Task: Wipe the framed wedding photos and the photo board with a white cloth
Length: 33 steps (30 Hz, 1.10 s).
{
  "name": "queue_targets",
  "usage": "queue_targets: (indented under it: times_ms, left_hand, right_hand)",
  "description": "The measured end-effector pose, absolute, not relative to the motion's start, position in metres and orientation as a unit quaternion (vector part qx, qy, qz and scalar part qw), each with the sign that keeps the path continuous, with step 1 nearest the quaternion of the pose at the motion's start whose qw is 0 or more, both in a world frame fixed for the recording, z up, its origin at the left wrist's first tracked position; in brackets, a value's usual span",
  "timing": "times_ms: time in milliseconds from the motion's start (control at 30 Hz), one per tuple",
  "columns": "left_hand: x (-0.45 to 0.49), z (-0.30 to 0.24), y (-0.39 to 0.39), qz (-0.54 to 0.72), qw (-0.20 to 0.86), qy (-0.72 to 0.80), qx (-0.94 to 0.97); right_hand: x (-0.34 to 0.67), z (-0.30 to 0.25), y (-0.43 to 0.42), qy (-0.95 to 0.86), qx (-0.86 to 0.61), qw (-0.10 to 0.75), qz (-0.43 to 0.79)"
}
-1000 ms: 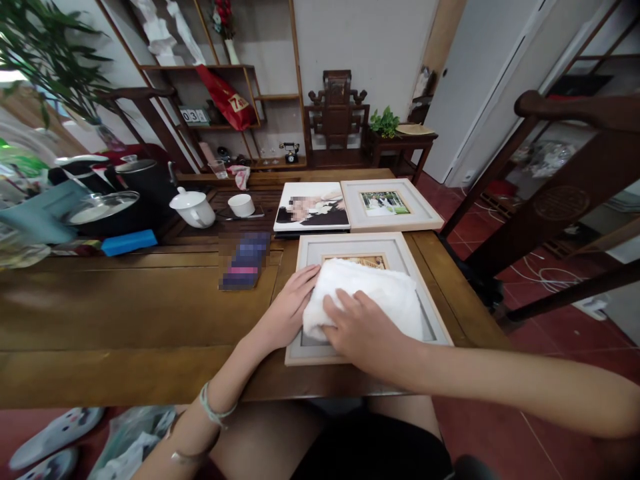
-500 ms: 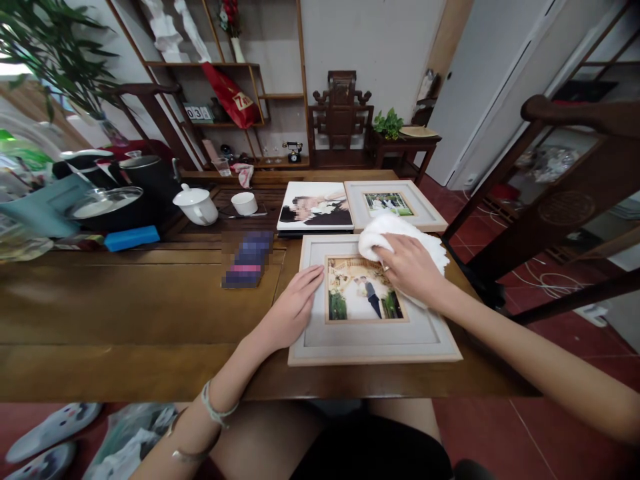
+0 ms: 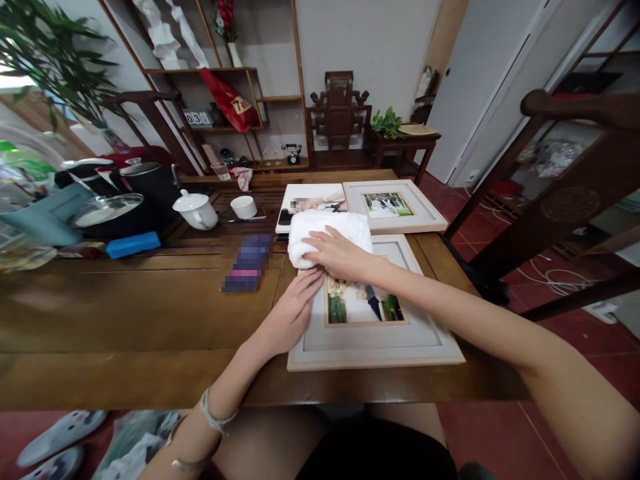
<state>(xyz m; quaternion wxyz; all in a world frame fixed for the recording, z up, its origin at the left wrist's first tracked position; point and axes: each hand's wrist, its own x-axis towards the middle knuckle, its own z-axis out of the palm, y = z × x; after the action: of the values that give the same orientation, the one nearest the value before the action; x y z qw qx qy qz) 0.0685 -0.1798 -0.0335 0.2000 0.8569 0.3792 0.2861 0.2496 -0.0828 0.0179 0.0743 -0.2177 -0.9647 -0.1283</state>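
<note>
Work's mid-way, as far as one can judge; the rectangular pale-wood frame w/ grey-white mount (image 3: 370, 343) lies flat, centre of frame, nearest the edge of the glossy brown plank table (image 3: 125, 313); the thick white fluffy cloth (image 3: 306, 230) covers its upper-left corner, folded, edges soft & rounded; the right hand (image 3: 337, 255) is on top, fingers spread & bent over the pile, holding it, thumb mostly hidden; the left hand (image 3: 295, 308) rests on the frame's left side, fingers straight, relaxed, not clenched; lower border & right side lie uncovered, but can't tell how much surface has been gone over; behind, upper centre, a white-edged flat photo panel (image 3: 323, 193), partly hidden by cloth, & a 2nd pale-wood frame, grey-white mount (image 3: 425, 212), side by side, no hand on either; whether they're finished or waiting, can't tell.
</note>
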Motion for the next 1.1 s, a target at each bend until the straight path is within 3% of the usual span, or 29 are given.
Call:
queue_targets:
  times_ms: [600,800,1100]
  left_hand:
    - [0.071,-0.03,-0.182,0.283,0.219,0.4,0.844]
    - [0.071,-0.029,-0.183,0.276,0.216,0.397,0.848]
    - [0.071,-0.028,-0.182,0.283,0.213,0.384,0.853]
  right_hand:
    - [0.365,0.024,-0.103,-0.924,-0.343,-0.001,-0.169]
    - [0.363,0.028,-0.119,-0.917,-0.363,-0.012,-0.162]
    - [0.34,0.049,-0.208,-0.974,-0.208,0.018,0.088]
